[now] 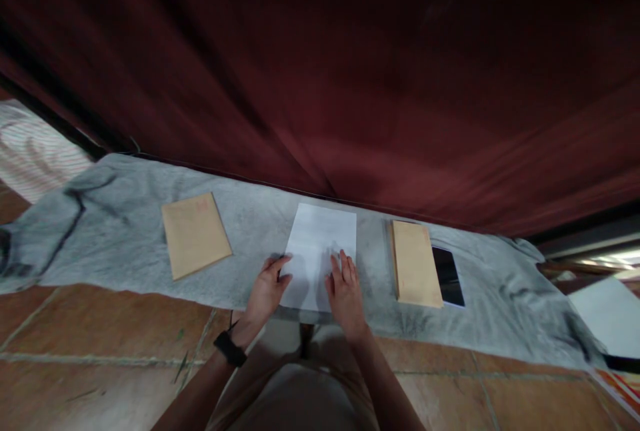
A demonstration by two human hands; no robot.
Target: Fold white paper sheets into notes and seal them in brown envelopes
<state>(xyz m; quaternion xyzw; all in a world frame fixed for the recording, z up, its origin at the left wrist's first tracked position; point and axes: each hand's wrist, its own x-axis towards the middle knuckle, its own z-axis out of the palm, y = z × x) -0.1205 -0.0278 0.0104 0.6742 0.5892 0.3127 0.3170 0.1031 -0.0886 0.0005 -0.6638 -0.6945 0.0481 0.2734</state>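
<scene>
A white sheet of paper point(320, 244) lies on a grey cloth point(125, 217) spread over the floor. My left hand point(265, 291) rests at the sheet's lower left edge, thumb and fingers curled on the paper's border. My right hand point(345, 287) lies flat on the sheet's lower right part, fingers stretched out. A black band circles my left wrist. A single brown envelope point(195, 234) lies to the left of the sheet. A stack of brown envelopes point(415, 263) lies to the right.
A dark phone point(447, 275) lies beside the envelope stack. A dark red curtain point(350, 84) hangs behind the cloth. Terracotta floor tiles point(100, 344) run along the near side. White paper point(610, 314) sits at the far right, striped fabric at the far left.
</scene>
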